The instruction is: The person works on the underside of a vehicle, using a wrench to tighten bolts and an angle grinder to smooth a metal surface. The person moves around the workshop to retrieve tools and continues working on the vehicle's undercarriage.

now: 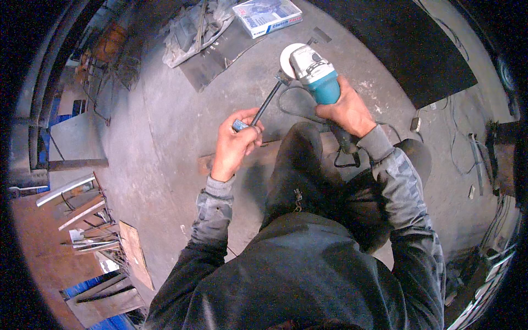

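My right hand (352, 111) is wrapped round the teal body of an angle grinder (315, 74) with a pale metal head. A whitish round disc (286, 60) sits at the left of that head. My left hand (231, 146) grips a thin dark metal rod (267, 102), and a small blue-grey block-like piece (239, 125) shows between its fingers. The rod slants up and right, its far end close under the disc; whether they touch I cannot tell. Behind my right hand, the grinder's lower end is partly hidden.
A dark cable (286, 104) loops on the floor beside the grinder. Ahead lie a white and blue box (268, 16), a flat sheet (201, 69) and a crumpled grey bag (181, 36). A large black sheet (407, 55) covers the far right. Metal offcuts (82, 212) pile up at left.
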`<state>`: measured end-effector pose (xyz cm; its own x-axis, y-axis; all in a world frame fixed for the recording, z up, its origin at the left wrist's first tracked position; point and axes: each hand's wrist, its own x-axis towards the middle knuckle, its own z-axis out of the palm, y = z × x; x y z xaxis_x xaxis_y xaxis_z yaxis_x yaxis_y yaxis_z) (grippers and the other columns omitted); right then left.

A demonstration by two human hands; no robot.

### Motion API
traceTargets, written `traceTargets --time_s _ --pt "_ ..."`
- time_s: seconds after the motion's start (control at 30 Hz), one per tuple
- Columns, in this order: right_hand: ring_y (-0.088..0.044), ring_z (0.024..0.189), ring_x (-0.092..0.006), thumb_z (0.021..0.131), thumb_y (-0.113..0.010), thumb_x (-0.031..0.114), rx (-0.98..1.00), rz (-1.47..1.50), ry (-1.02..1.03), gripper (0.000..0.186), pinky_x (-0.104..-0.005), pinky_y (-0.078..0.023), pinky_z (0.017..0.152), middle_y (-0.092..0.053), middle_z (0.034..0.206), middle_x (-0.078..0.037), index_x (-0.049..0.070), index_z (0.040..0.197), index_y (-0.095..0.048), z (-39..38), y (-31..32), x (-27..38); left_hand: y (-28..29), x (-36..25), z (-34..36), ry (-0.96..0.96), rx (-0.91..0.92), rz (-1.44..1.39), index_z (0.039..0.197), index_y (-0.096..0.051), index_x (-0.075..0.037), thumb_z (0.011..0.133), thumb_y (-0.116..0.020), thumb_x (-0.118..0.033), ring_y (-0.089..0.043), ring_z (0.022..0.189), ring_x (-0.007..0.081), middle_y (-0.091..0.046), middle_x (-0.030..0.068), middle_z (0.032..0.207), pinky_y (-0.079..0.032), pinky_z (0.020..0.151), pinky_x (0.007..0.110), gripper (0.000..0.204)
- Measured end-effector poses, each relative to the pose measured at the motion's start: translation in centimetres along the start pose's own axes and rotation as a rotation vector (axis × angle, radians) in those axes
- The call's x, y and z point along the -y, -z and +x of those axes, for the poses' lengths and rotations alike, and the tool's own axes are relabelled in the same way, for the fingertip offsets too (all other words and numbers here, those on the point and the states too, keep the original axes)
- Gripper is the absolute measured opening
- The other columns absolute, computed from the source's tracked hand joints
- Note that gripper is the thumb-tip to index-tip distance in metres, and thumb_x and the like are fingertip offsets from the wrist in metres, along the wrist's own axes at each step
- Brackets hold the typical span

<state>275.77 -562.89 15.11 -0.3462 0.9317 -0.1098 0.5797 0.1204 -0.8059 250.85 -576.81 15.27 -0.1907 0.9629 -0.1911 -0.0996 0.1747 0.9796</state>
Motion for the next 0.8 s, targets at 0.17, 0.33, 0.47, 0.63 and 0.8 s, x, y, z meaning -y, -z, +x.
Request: traceTargets --time_s 0.17,0.33,0.47,0.63,0.8 --pt "-0.064 0.102 -0.0392 0.062 -0.078 0.03 0.065 0.036 0.012 0.078 -0.0426 -0.049 0.09 -0.065 0.108 -0.026 -0.001 0.127 -0.047 0.2 0.5 0.1 0.1 0.0 0.2 0.011 0.001 -0.088 0.126 -0.05 0.009 0.083 -0.056 0.002 -0.059 0.062 0.0122 -0.064 0.0119 0.092 -0.038 0.041 0.02 0.044" --pt "-0.064 0.103 -0.0402 0.062 -0.078 0.03 0.042 0.0 0.022 0.079 -0.0428 -0.049 0.09 -0.065 0.108 -0.027 -0.002 0.127 -0.047 0.2 0.2 -0.3 -0.1 -0.1 0.1 0.021 -0.027 -0.088 0.125 -0.052 0.006 0.083 -0.052 -0.001 -0.056 0.061 0.0124 -0.063 0.0112 0.092 -0.036 0.04 0.018 0.042" --pt "-0.064 0.104 -0.0403 0.062 -0.078 0.031 0.084 -0.05 0.01 0.081 -0.0432 -0.049 0.09 -0.065 0.108 -0.027 -0.001 0.129 -0.046 -0.2 0.6 0.4 -1.2 -0.3 0.3 0.017 -0.032 -0.071 0.124 -0.052 0.006 0.084 -0.051 -0.001 -0.056 0.063 0.0129 -0.063 0.0117 0.092 -0.036 0.04 0.019 0.041" --pt "-0.064 0.099 -0.0348 0.061 -0.079 0.026 0.04 -0.017 -0.003 0.077 -0.0402 -0.049 0.087 -0.064 0.105 -0.024 -0.002 0.126 -0.048 0.0 0.2 -0.1 -0.4 -0.1 0.4 0.033 -0.022 -0.149 0.125 -0.049 0.01 0.086 -0.055 0.001 -0.058 0.061 0.0128 -0.063 0.0132 0.091 -0.038 0.04 0.02 0.041" --pt "-0.064 0.103 -0.0418 0.061 -0.079 0.032 0.086 -0.033 0.035 0.084 -0.0436 -0.05 0.089 -0.065 0.108 -0.028 0.001 0.131 -0.045 -0.3 0.0 -0.3 -1.0 0.0 1.1 0.01 -0.065 -0.114 0.125 -0.051 0.007 0.084 -0.051 -0.002 -0.055 0.063 0.0125 -0.062 0.0117 0.092 -0.036 0.041 0.019 0.042"
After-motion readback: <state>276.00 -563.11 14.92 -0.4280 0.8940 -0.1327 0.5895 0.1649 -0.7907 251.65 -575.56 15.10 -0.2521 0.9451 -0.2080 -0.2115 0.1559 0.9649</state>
